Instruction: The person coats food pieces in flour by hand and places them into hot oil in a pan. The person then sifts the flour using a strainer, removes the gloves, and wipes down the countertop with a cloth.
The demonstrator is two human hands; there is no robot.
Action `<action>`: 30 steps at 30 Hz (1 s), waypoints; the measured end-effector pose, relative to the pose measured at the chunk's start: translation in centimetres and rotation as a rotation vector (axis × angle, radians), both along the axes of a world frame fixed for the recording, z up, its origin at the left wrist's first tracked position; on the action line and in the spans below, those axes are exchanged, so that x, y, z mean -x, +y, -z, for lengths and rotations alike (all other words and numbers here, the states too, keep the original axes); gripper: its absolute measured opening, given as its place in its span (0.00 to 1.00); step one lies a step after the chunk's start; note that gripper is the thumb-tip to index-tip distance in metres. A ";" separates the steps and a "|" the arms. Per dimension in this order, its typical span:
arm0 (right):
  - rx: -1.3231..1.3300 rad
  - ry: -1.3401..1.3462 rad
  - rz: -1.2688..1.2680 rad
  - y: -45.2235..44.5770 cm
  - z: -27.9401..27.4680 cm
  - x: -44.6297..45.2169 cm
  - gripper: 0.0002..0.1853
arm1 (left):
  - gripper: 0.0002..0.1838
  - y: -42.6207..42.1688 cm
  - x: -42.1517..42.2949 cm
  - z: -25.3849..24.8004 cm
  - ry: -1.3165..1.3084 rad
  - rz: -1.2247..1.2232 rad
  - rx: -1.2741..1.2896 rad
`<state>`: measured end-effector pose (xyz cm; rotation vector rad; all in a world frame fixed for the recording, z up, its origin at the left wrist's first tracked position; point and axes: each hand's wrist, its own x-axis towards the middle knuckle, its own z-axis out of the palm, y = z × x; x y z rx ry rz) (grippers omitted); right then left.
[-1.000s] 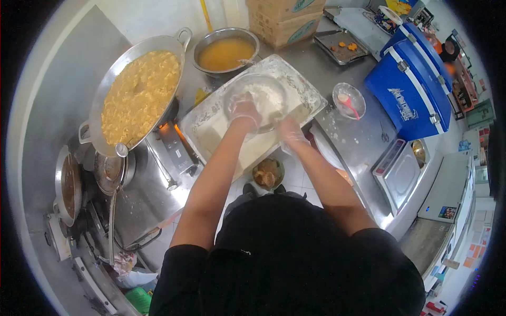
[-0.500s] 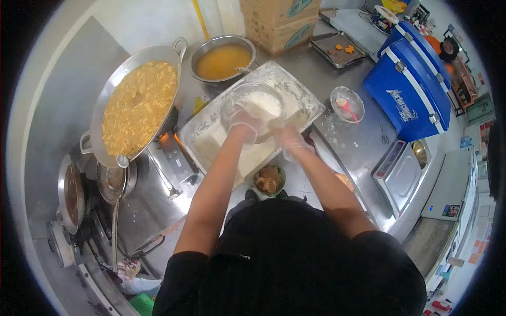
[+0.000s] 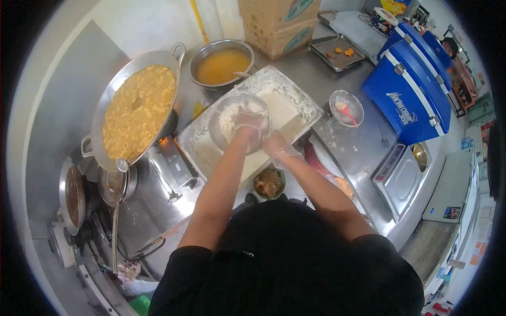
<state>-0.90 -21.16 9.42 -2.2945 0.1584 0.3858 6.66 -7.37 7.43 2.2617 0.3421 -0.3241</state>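
Both arms [image 3: 217, 192] outstretched | left hand [image 3: 249, 125] in bowl [image 3: 216, 129] | right hand [image 3: 280, 149] at rim [image 3: 240, 94]

Brightly lit; marked by white glare on the steel worktop [image 3: 150, 209] and an orange glow beneath the pan [image 3: 98, 127]; bowed toward the edges, black at the corners, softly detailed in the background.

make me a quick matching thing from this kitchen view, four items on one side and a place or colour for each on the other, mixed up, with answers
1. left hand
2. right hand
3. cooler
4. pink spoon

A. blue
B. at the wide bowl's edge
C. in a small bowl
D. inside the wide bowl

Pairs: 1-D, 2-B, 3-A, 4-C
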 end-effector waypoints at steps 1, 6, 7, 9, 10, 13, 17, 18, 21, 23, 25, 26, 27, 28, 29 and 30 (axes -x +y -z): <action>0.023 0.014 -0.011 0.1 0.6 -0.1 0.30 | 0.29 -0.7 0.5 -2.0 0.081 -0.082 -0.088; 0.032 -0.010 -0.024 -2.8 2.4 -2.0 0.30 | 0.29 1.9 1.6 0.9 -0.369 0.386 -0.708; 0.021 0.018 0.015 -3.2 1.3 -1.9 0.30 | 0.29 2.0 1.6 1.3 -0.387 0.490 -0.743; 0.017 0.027 -0.011 -2.8 1.0 -1.4 0.28 | 0.32 2.1 1.8 1.2 -0.401 0.602 -0.722; 0.024 0.005 -0.077 -1.8 2.4 -1.2 0.27 | 0.34 1.8 1.7 0.6 -0.376 0.585 -0.639; 0.086 -0.102 -0.189 -0.2 11.7 -2.1 0.30 | 0.42 -0.4 0.9 -0.7 -0.153 0.088 -0.166; 0.047 0.031 -0.063 -1.3 1.2 -1.2 0.36 | 0.50 0.6 1.4 -1.4 -0.233 0.090 -0.253; 0.054 0.035 -0.047 -2.1 0.7 -1.7 0.36 | 0.50 1.1 1.7 -1.3 -0.293 0.120 -0.326; 0.036 0.065 -0.004 -3.0 -0.1 -1.5 0.36 | 0.37 1.8 -0.1 2.8 -0.285 0.059 -0.263; -0.021 0.083 0.020 -1.4 -1.4 -0.7 0.39 | 0.32 1.5 -1.6 4.0 -0.231 0.050 -0.207; 0.044 0.063 -0.065 -0.3 1.7 -1.3 0.40 | 0.33 0.8 -2.1 3.5 -0.167 0.160 -0.266; 0.077 0.053 -0.104 -0.2 2.8 -1.6 0.41 | 0.36 0.6 -2.4 2.9 -0.130 0.223 -0.311; 0.067 0.052 -0.084 -0.4 2.9 -1.6 0.39 | 0.42 0.9 -2.3 1.8 -0.065 0.294 -0.389; 0.056 0.049 -0.063 -1.0 2.9 -1.8 0.36 | 0.45 1.4 -2.1 0.9 -0.034 0.358 -0.447; 0.044 0.046 -0.042 -1.6 2.9 -2.0 0.34 | 0.48 1.8 -1.9 0.0 -0.006 0.423 -0.503; 0.107 0.019 -0.164 -2.6 3.5 -2.4 0.31 | 0.47 2.6 -0.8 -0.6 -0.012 0.481 -0.540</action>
